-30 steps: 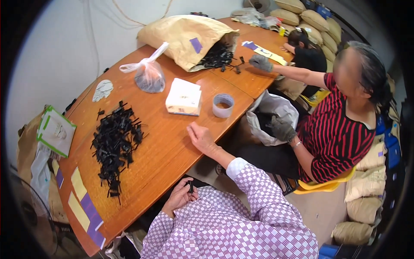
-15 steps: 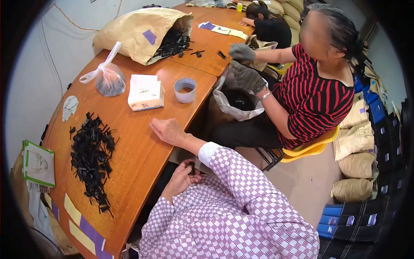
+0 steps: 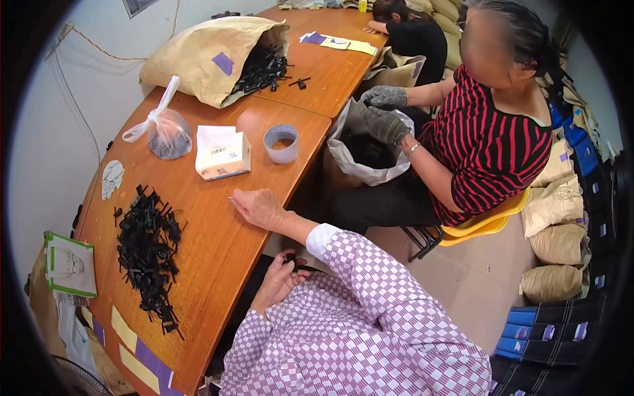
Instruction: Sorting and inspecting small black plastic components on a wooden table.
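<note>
A roll of tape (image 3: 281,142) stands mid-table, a white box (image 3: 222,153) just left of it, a knotted plastic bag (image 3: 166,134) farther left. A tan sack (image 3: 205,58) lies far.

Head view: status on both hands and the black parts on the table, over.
Left hand pinching a small black part at the lap. Right hand resting open on the table. Pile of black parts apart from both hands, nothing between.

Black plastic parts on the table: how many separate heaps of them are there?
2. One loose heap lies near the left edge of the table; the other heap spills from the brown paper sack farther back. More may be hidden inside the sack.
</note>
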`<state>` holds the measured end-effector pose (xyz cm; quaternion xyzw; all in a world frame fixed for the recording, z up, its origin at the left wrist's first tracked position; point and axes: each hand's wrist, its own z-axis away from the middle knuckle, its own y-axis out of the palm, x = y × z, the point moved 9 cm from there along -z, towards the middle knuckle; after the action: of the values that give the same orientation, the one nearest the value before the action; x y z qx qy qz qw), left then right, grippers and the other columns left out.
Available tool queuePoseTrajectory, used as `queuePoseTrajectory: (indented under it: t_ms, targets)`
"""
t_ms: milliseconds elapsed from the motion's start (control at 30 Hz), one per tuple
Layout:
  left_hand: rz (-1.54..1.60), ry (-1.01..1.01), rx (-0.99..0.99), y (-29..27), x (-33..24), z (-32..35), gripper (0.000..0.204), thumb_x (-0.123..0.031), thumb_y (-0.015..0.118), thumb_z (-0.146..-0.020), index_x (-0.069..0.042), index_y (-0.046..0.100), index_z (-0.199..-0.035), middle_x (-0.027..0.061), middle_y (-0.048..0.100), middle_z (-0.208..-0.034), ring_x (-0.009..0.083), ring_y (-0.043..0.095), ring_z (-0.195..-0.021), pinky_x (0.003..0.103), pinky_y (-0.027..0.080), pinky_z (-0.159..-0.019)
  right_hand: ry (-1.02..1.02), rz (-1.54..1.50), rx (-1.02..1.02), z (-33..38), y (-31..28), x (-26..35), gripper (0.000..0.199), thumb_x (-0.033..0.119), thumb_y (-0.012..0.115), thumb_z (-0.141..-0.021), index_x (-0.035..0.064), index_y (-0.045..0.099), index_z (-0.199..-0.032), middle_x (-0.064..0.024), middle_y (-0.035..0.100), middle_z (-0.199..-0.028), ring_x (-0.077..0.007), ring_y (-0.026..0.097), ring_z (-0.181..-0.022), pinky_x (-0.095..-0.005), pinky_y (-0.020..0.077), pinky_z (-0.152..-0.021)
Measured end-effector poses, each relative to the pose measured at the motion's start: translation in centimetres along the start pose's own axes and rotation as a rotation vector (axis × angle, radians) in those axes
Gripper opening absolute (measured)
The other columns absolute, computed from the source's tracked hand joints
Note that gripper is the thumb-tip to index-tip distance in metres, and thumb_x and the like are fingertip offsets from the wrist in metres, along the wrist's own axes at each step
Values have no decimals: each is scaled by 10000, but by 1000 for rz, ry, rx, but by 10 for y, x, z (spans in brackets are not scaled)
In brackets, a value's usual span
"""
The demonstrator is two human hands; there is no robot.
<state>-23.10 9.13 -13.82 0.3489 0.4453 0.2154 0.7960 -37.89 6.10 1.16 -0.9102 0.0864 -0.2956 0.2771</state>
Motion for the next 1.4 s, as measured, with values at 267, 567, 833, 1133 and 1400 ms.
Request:
queuePoseTrajectory:
  t_ms: [267, 567, 833, 1133, 1400]
  targets:
    - [36, -2, 42, 3, -1, 3, 400, -132, 517, -938, -89, 329, -1288, 175, 548, -1095, 276, 636, -896, 302, 533, -717, 6, -11, 40, 1, 4, 4, 212, 163, 574, -860, 39, 441, -751, -160, 546, -579, -339, 581, -564, -407, 437, -475]
    - [46, -3, 29, 2, -2, 3, 372, -152, 520, -940, -100, 358, -1271, 169, 552, -1087, 266, 628, -918, 320, 524, -748, 33, -4, 84, 4, 3, 1, 186, 170, 553, -865, 37, 469, -766, -156, 564, -593, -342, 589, -565, -414, 452, -484]
    - [90, 53, 20, -8, -8, 11, 286, -133, 517, -938, -95, 426, -1207, 170, 557, -1070, 270, 616, -917, 337, 510, -753, -2, -49, 59, 0, 11, 9, 173, 150, 553, -859, 47, 463, -754, -158, 555, -588, -343, 584, -561, -418, 445, -485]
    - [-370, 127, -175, -8, -20, 87, 184, -137, 498, -944, -49, 470, -1103, 70, 592, -904, 135, 589, -823, 265, 496, -702, 29, -150, 172, 10, 24, 27, 58, 81, 558, -890, 27, 579, -896, -166, 604, -737, -303, 620, -648, -363, 477, -563]
    - [-85, 517, -390, -41, -16, 165, 171, -204, 497, -955, -36, 521, -980, 42, 553, -810, 130, 573, -740, 246, 473, -677, -448, -434, 576, 18, 145, 211, 206, 95, 591, -859, 75, 553, -1060, -176, 641, -829, -323, 639, -676, -387, 493, -565]
